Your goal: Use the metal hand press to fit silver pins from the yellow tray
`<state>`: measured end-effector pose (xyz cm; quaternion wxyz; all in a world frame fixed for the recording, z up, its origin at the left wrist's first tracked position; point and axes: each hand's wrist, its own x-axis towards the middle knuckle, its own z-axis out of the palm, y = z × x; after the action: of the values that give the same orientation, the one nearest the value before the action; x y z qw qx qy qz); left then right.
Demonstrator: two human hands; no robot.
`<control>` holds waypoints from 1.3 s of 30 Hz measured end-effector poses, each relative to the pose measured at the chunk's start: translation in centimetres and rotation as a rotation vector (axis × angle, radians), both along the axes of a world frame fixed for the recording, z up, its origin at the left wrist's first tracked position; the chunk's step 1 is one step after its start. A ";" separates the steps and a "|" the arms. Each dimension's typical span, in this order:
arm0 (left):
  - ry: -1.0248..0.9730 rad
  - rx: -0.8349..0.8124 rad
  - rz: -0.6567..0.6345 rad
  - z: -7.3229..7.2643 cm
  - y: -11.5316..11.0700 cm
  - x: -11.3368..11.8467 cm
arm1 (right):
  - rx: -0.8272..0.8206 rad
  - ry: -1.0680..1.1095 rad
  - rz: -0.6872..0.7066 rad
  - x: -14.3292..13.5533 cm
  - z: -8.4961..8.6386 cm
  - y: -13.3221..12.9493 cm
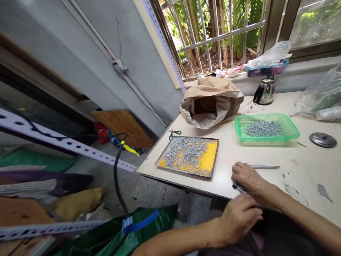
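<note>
Currently we have both hands low at the near edge of the bench [226, 149], around a small dark-ended rod [237, 187]. Our right hand [246, 175] rests on the top with its fingers bent and close together; our left hand [239, 217] is just below it, fingers curled inward. The rod lies between them, but its far end is covered, so we cannot tell which hand grips it, or whether anything is pinched in either.

The small metal pins are in two lots. One lot [190, 151] is spread loosely over the shallow tray [210, 156], thickest toward the middle and left, with yellow showing through mostly along the right side. The other is heaped in the green plastic basket [266, 139], beyond our right hand. We judge the work to be partway along at most: plenty of loose pins remain in both, and we see no joined or packed pieces. How many have been dealt with, we cannot tell.

Just past the tray's far left corner are green-handled scissors [175, 133]; a slim pale blade-like strip [265, 166] lies beside our right hand. Farther back stand a crumpled brown paper sack [229, 89], open toward us, and a metal kettle [268, 91], with a round lid [323, 139] lying apart from it. The kettle has a small printed pattern, too small to make out, and we find no readable brand, label or writing anywhere.
</note>
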<state>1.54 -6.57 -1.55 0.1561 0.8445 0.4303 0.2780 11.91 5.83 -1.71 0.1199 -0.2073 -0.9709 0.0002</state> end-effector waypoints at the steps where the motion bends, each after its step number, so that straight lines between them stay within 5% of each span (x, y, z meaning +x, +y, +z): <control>1: 0.056 -0.032 0.103 0.4 0.1 -1.6 | 0.002 0.016 0.013 -0.4 -0.2 -0.2; 3: 0.212 -0.165 0.373 1.2 1.0 -5.3 | 0.004 0.043 0.040 -0.9 -0.3 -0.4; 6: 0.284 -0.223 0.515 1.7 3.3 -10.4 | 0.021 0.136 0.036 -0.8 0.8 0.8; 10: 0.361 -0.272 0.533 1.0 5.0 -13.5 | 0.177 0.379 -0.285 0.4 4.8 4.3; 14: 0.493 -0.373 0.485 -0.2 5.3 -14.1 | 0.222 0.295 -0.630 2.6 8.0 5.4; 16: 0.474 -0.388 0.479 -0.6 5.6 -14.7 | 0.068 0.182 -0.585 3.7 7.4 4.0; 19: 0.353 -0.391 0.501 -0.2 5.8 -15.2 | -0.150 0.083 -0.488 5.1 4.1 0.6; 23: 0.042 -0.359 0.573 2.1 5.4 -13.5 | -0.237 0.031 -0.488 6.3 0.5 -3.2; 27: -0.304 -0.637 0.577 3.2 5.5 -8.7 | -0.272 0.009 -0.466 6.8 -0.2 -4.5; 32: -0.484 -0.822 0.620 1.2 5.8 -4.7 | -0.078 0.062 -0.372 6.8 0.1 -5.3; 39: -0.543 -0.899 0.674 -0.8 5.2 -3.7 | 0.174 0.190 -0.299 6.5 0.3 -6.1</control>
<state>-2.14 -1.33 -2.34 0.5040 0.4131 0.6929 0.3085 18.43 -0.32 -1.44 0.2270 -0.3372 -0.9100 -0.0820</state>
